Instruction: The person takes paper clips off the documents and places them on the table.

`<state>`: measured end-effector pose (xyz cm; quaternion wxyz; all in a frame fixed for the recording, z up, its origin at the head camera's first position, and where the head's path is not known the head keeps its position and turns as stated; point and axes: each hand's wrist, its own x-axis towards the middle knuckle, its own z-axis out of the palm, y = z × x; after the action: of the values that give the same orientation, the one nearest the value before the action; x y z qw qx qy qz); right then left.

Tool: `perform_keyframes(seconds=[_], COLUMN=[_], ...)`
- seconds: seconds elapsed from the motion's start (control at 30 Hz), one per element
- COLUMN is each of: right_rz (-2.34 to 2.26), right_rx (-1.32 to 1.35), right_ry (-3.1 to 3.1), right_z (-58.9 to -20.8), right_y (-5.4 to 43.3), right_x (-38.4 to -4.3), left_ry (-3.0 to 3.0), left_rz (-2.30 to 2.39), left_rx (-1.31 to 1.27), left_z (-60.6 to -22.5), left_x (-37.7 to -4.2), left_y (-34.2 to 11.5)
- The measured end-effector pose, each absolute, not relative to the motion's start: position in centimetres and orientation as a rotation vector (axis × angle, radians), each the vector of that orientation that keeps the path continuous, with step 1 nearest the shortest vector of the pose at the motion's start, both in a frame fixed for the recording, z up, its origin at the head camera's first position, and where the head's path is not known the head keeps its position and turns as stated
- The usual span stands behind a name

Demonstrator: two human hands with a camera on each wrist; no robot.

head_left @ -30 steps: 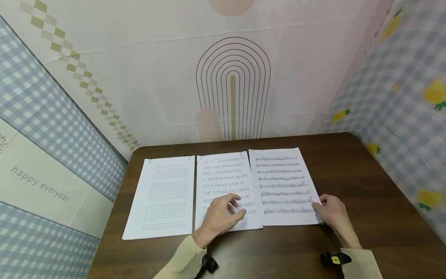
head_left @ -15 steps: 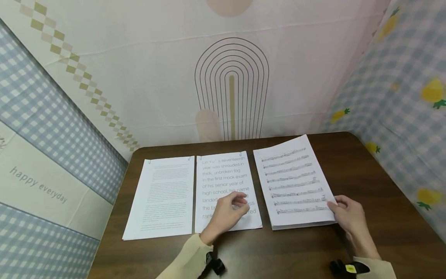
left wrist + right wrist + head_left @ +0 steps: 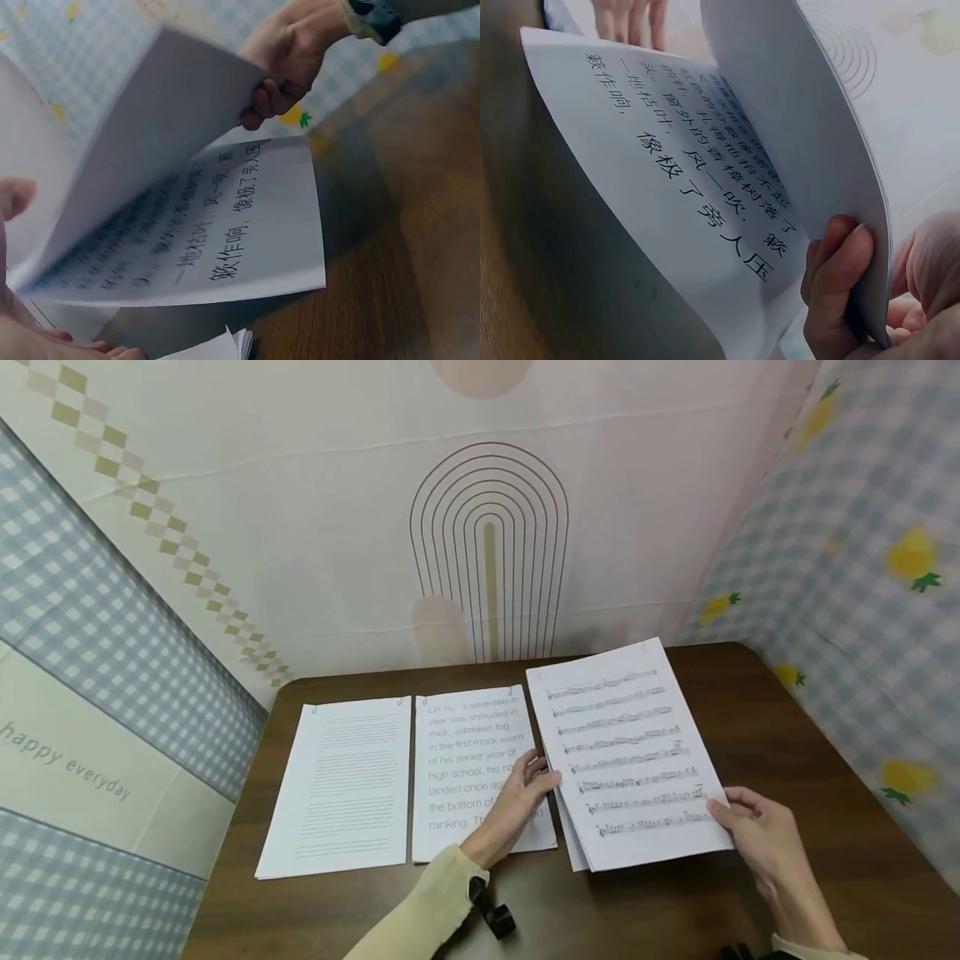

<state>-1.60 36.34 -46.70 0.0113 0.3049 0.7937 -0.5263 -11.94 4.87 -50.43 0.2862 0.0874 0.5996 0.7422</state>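
Brown table, right fingers pinching sheet music, left fingers parted, partly hidden

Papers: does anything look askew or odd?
Yes: the music, tilted in the right fingers, splays apart from a Chinese page beneath it, so their edges don't line up. The left stack and middle stack lie flat.

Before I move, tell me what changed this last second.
The white music pages rose and shifted rightward above the brown wooden table, held throughout by the bare right hand. The bare left hand moved right, to their left edge. The white small-print stack and white large-print stack stayed put.
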Motion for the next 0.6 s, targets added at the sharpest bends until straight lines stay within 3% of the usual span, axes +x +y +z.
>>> perform_keyframes(seconds=[0.27, 0.6], right_rz=[-1.716, -1.78], right_rx=[0.865, 0.784], right_ry=[2.437, 2.39], right_z=[-45.7, -46.2], right_y=[34.1, 30.9], right_x=[-1.2, -1.0], left_ry=[1.318, 1.533], left_rz=[2.104, 2.136], left_rx=[0.263, 0.312], left_z=[-49.9, -49.4], left_x=[-11.2, -10.1], left_y=[4.4, 2.9])
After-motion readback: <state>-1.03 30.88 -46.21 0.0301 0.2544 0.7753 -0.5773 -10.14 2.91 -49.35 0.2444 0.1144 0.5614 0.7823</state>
